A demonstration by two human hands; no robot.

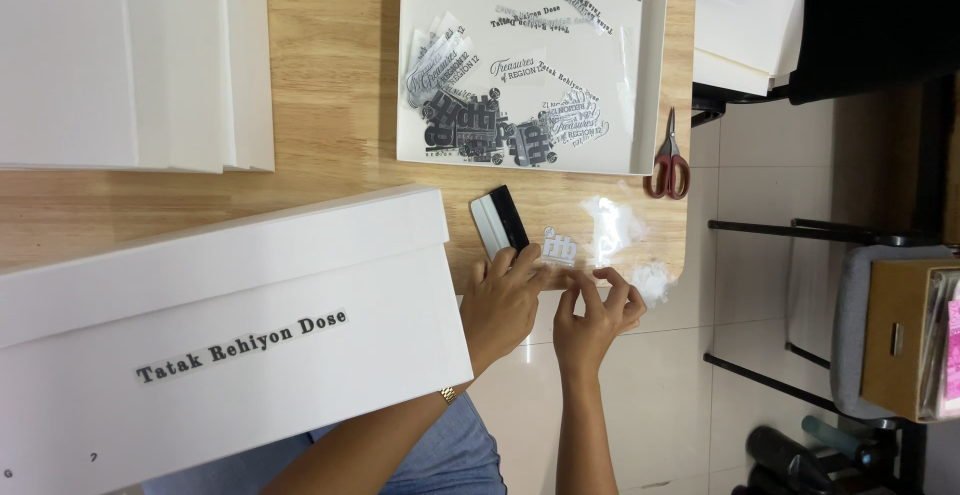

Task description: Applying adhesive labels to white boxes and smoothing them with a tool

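A: Where are the hands?

B: Low in the frame, a little right of centre, at the bench (330, 75) edge. The left hand (505, 300) lies partly over the corner of the big white box (230, 325), its fingers stretched toward a small sticker (560, 248). The right hand (597, 313) is just beside it.

A: Are they holding anything?

B: Both sets of fingers pinch at something thin and clear by the sticker; it looks like a film, but I cannot tell for sure. The left fingertips touch the sticker's lower edge.

A: And the sticker itself?

B: It lies flat on the bench, between the squeegee (500, 221) on its left and a crumpled clear film (612, 225) on its right. Another scrap (652, 280) sits at the bench's rounded corner.

A: What else is around?

B: A white tray (650, 65) at the top centre, full of printed stickers. Red-handled scissors (669, 160) lie just right of it, near the bench edge. A stack of white boards (130, 55) fills the upper left. The box bears a line of black lettering on its side. A chair (850, 325) stands on the tiled floor at the right.
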